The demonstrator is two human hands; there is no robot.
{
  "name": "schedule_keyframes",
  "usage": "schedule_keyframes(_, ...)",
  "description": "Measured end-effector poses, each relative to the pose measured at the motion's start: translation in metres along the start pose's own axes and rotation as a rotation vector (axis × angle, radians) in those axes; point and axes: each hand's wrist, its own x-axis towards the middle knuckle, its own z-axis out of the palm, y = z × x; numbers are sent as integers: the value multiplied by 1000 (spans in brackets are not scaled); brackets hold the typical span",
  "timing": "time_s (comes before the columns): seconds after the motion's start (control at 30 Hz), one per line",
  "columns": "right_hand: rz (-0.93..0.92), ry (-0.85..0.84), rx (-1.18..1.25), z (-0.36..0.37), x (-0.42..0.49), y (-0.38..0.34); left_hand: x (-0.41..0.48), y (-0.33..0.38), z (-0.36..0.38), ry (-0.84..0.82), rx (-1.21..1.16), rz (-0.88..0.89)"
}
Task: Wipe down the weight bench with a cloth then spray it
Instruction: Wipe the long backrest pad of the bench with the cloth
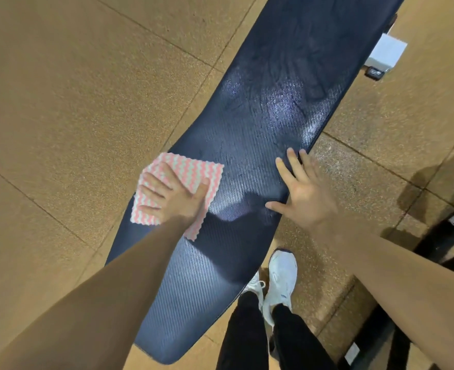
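One cloth point(191, 169) lies under the spread fingers of the left hand point(172, 196), on the one desk point(260, 116). The right hand point(308, 193) rests fingers wide, holding nothing.

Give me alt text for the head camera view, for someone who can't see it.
A person's left hand presses a pink-and-white cloth flat on a dark blue weight bench, while the right hand rests open on its opposite edge.

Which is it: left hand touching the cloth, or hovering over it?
Touching. The head view shows the left hand lying flat on the cloth, fingers spread, pressing it onto the bench pad.
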Motion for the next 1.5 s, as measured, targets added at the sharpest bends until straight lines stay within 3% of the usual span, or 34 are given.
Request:
schedule_keyframes(0.3,4,-30,17,-22,10,5,-71,45,42,-183,197,292)
schedule_keyframes(0.57,112,10,-18,-16,10,27,-97,76,60,-301,266,432)
schedule_keyframes(0.7,134,-7,-4,-19,12,25,-66,62,35,-221,286,518)
schedule_keyframes(0.87,174,-21,36,-28,14,18,11,58,-11,-52,307,366)
schedule_keyframes(1.03,176,-30,42,-28,16,20,63,55,-34,-40,267,342)
schedule_keyframes(1.4,123,77,1,-9,18,31,30,83,5,102,291,459)
schedule_keyframes(1.5,96,117,4,-9,20,36,3,102,24,24,295,510)
